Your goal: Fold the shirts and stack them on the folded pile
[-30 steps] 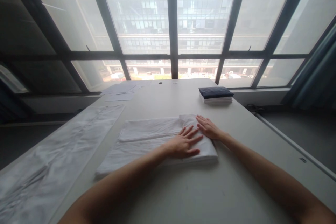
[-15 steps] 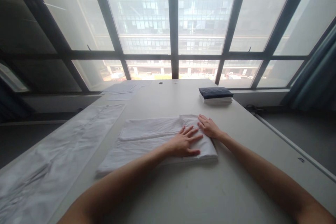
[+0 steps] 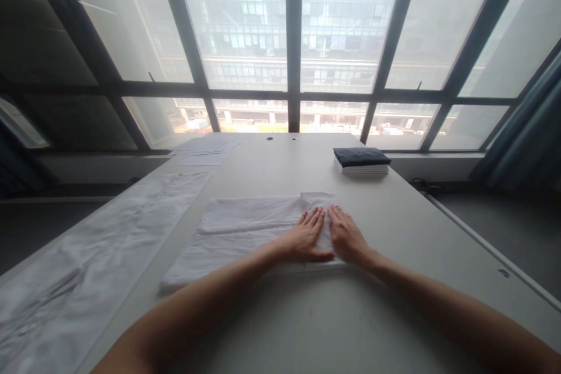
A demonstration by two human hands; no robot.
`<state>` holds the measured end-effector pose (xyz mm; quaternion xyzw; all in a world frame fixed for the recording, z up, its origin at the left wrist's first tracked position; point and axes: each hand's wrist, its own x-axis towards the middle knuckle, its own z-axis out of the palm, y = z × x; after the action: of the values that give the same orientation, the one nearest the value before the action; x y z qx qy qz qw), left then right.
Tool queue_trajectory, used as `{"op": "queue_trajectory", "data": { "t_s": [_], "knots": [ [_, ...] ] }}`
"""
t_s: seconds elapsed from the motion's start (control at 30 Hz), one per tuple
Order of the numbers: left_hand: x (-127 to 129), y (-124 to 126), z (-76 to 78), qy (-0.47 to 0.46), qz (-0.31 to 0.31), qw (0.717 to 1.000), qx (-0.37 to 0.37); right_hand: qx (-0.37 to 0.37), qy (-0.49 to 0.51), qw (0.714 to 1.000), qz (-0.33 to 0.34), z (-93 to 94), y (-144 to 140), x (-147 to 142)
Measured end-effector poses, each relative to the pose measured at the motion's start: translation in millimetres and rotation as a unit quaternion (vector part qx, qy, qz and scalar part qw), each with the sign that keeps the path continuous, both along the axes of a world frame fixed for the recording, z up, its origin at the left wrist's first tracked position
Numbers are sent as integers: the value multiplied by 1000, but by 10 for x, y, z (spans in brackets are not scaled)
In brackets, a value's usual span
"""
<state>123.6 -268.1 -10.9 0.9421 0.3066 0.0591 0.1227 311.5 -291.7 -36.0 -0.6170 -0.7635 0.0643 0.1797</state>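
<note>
right hand has slid beside left hand | both flat, spread on folded white cloth | pressing fold

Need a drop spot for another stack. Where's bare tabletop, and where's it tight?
Bare table runs between the white cloth and the far edge, left of the folded stack. Also bare: the near strip in front of the cloth, between the forearms. Crowded: left hand and right hand flat on the cloth's right end; plastic sheet covers the left side.
</note>
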Motion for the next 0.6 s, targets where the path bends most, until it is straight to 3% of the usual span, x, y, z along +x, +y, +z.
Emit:
{"op": "queue_trajectory", "data": {
  "t_s": [0.33, 0.6],
  "knots": [
    [-7, 37, -51, -29, -14, 999, 15, -4, 17, 1000, 13, 31, 28, 18],
    [3, 7, 6, -21, -2, 1000, 7, -14, 28, 999, 12, 56, 46, 10]
  ]
}}
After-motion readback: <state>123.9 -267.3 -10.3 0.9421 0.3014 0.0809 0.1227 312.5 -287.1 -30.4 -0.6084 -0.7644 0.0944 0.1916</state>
